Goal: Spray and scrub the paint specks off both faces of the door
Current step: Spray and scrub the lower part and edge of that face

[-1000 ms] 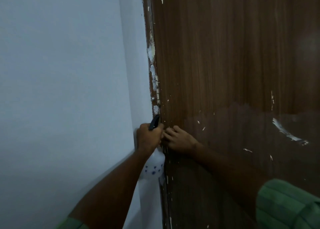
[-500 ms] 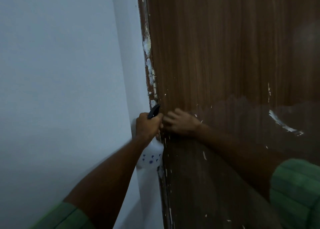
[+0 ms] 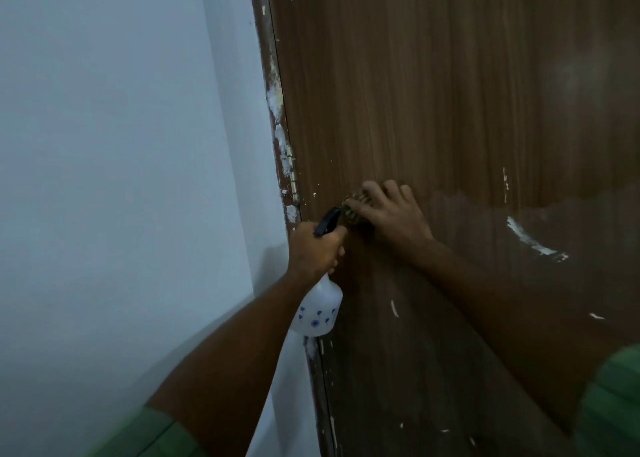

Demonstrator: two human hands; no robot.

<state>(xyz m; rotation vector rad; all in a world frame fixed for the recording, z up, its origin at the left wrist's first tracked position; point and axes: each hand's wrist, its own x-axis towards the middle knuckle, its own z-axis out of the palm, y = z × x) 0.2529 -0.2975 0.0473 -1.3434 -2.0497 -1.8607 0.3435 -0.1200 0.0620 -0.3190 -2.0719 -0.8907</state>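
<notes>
Gripping spray bottle, left hand

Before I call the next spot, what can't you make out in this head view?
- Scrubber: mostly hidden under the right hand; type unclear.
- Spray bottle trigger: covered by the left hand.
- Door: other face unseen; top and bottom cut off.
- Hinge: caked with paint.

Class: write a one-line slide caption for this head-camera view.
Right hand scrubs brown wooden door with scouring pad; left hand holds white spray bottle.
</notes>
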